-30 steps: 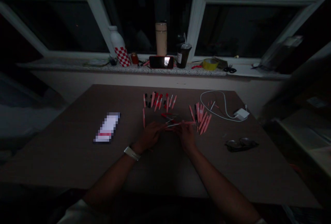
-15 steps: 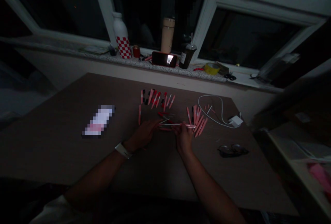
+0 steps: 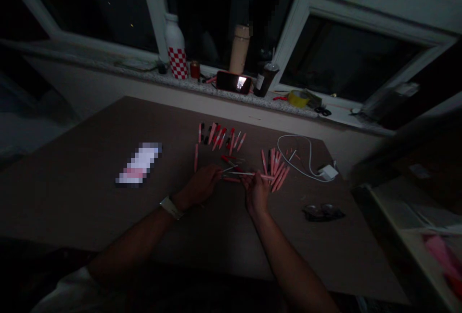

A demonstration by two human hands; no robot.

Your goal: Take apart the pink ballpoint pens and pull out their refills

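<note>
Dark windows (image 3: 361, 55) backed the table (image 3: 90, 159). Over it, the right hand (image 3: 257, 193) pinched a pink pen (image 3: 267, 177) crosswise; I couldn't tell what the left hand (image 3: 202, 183) gripped.

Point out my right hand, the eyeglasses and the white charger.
Right hand (image 3: 257, 194): head view, middle of the hand.
Eyeglasses (image 3: 323, 215): head view, dark frame.
White charger (image 3: 327, 172): head view, the boxy body.
</note>
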